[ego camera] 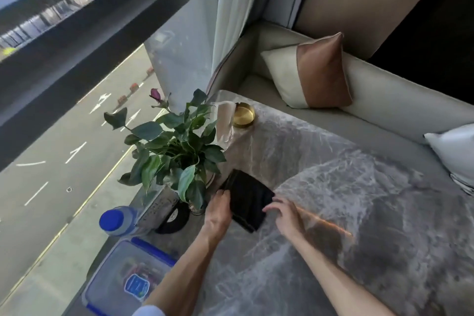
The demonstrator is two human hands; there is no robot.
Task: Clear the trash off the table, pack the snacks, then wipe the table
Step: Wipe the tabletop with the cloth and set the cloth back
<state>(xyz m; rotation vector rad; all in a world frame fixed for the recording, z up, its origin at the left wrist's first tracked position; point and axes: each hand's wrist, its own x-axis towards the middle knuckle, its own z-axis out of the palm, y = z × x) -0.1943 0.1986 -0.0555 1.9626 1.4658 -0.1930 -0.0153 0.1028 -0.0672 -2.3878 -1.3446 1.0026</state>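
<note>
Folded black cloth (248,199) lies on the grey marble table (359,200); left hand (218,214) grips its nine-o'clock edge; right hand (286,217) touches its four-o'clock edge, whether pinching I cannot tell.

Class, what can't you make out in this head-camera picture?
Head view only.
- Box: contents blurred through its lid; one corner is cut off by the bottom edge.
- Plant: what it stands in is mostly hidden by leaves.
- Right hand: too blurred to tell whether it grips the cloth.

Lidded box (115,261) cut by bottom edge; contents blurred.
</note>
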